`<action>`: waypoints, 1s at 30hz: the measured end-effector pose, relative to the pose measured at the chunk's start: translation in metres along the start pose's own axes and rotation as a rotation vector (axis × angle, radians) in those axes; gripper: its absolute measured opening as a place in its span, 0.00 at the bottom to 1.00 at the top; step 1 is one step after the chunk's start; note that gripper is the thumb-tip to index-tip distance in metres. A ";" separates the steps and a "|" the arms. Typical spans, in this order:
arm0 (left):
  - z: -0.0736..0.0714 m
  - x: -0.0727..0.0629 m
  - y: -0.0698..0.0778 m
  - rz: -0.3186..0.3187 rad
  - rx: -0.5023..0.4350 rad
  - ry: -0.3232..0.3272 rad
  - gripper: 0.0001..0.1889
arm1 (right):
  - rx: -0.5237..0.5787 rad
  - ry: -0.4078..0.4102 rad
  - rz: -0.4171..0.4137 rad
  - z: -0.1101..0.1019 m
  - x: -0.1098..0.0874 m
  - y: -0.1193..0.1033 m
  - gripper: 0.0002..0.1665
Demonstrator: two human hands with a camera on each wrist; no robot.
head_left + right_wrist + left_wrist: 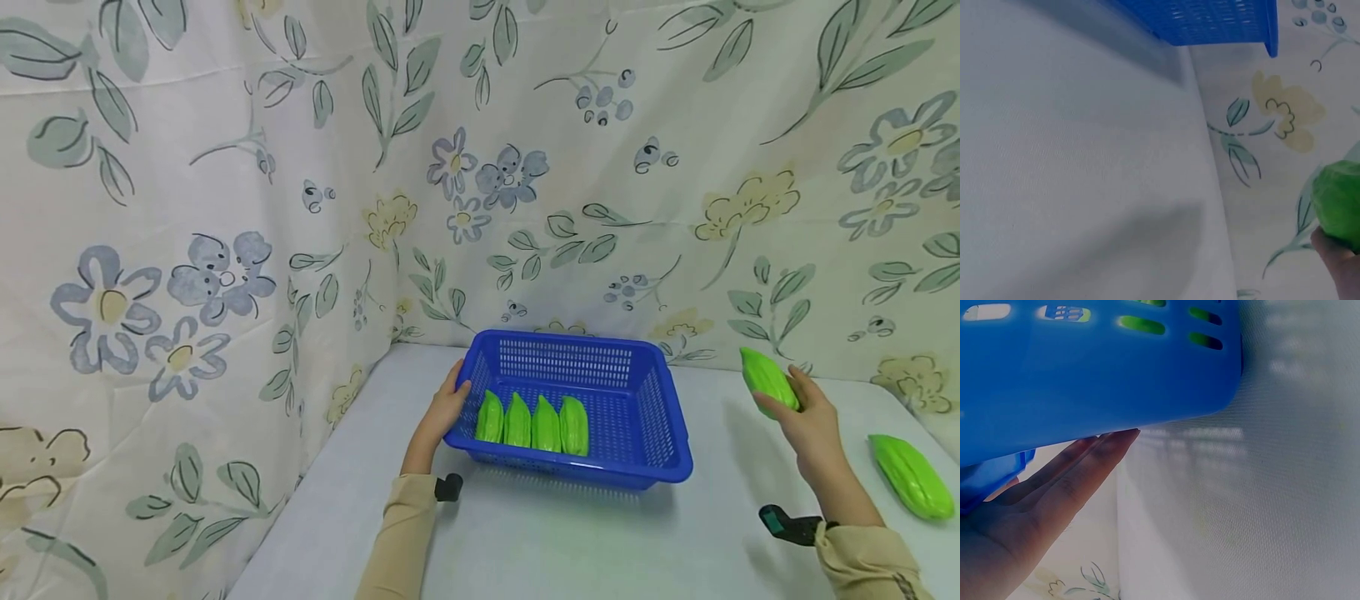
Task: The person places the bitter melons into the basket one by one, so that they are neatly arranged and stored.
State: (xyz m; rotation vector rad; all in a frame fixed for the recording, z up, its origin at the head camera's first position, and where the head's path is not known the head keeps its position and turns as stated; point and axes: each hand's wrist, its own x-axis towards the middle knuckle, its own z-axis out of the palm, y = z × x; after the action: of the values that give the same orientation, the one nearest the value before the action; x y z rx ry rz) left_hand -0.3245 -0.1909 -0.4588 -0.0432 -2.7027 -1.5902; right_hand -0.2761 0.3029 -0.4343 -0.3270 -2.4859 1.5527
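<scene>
A blue plastic basket (pixel 678 417) stands on the white table. My left hand (pixel 444 408) holds its left rim, thumb over the top and fingers outside; in the left wrist view those fingers (pixel 1079 475) lie along the basket's outer wall (pixel 1097 381). Four-sided and slotted, the basket has several green ridged gourds (pixel 517 422) side by side in its left half, tips pointing back. To the basket's right, my right hand (pixel 813 421) grips another green ridged gourd (pixel 767 379) above the table. In the right wrist view this gourd (pixel 1338 197) shows at the right edge, thumb against it.
One more green gourd (pixel 911 477) lies on the table at the far right, beyond the right forearm. A floral curtain (pixel 570 183) hangs behind and left of the white table (pixel 555 550). Dark wrist-worn devices (pixel 787 527) sit at both cuffs.
</scene>
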 end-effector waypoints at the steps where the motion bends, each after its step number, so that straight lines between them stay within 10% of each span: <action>1: 0.000 0.000 0.000 -0.001 -0.001 0.000 0.30 | 0.001 -0.002 -0.006 0.002 0.000 -0.002 0.47; 30: 0.000 -0.001 0.002 -0.008 -0.010 -0.002 0.30 | 0.041 -0.116 -0.183 0.066 -0.005 -0.068 0.47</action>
State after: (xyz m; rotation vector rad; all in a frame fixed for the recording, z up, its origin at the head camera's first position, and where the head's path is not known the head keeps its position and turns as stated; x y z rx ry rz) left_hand -0.3238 -0.1898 -0.4572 -0.0342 -2.6994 -1.6068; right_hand -0.2952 0.2153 -0.4021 -0.0022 -2.4839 1.5855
